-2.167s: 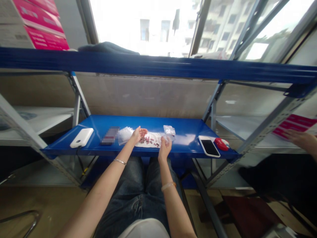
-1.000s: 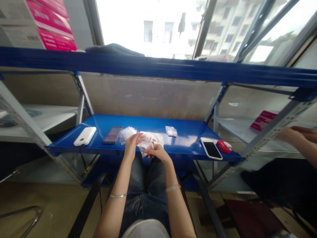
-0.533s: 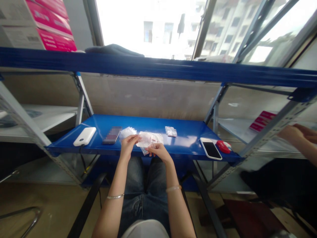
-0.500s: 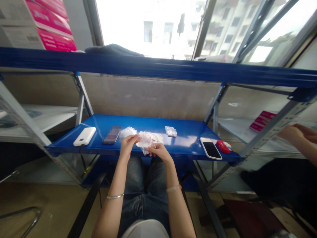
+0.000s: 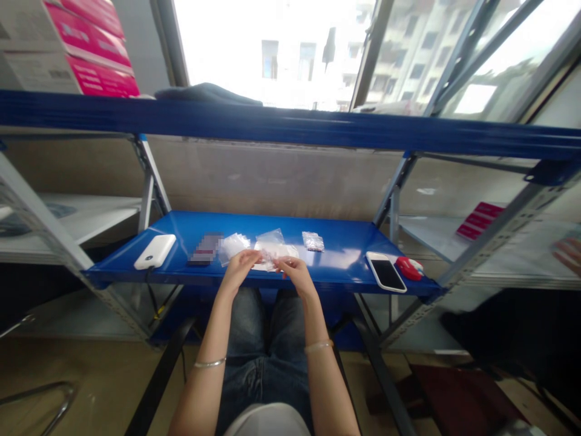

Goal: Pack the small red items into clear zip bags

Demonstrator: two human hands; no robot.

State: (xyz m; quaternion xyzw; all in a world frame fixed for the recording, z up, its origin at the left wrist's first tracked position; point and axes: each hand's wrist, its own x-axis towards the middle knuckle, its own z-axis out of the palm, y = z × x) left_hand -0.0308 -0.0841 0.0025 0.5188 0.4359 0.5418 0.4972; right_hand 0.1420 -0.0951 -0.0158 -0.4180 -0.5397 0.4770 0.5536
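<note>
Between my two hands is a small clear plastic bag (image 5: 271, 241), raised over a white sheet (image 5: 290, 249) at the front of the blue shelf (image 5: 340, 230). My left hand (image 5: 242, 264) pinches the bag from the left. From the right, my right hand (image 5: 293, 267) closes thumb and fingers on its lower edge. What the bag contains is too small to make out. Left of it lies a pile of clear plastic bags (image 5: 233, 245). A filled clear packet (image 5: 313, 241) rests farther back on the right.
A white power bank (image 5: 155, 251) with a cable lies at the left, beside a blurred-out flat object (image 5: 205, 249). At the right are a white-cased phone (image 5: 385, 271) and a red and white item (image 5: 410, 267). Another person's hand (image 5: 569, 254) shows at the far right.
The clear bag has turned, so its wide end now points up and away from me. My hands have shifted slightly closer together. The other person's hand has moved right and down.
</note>
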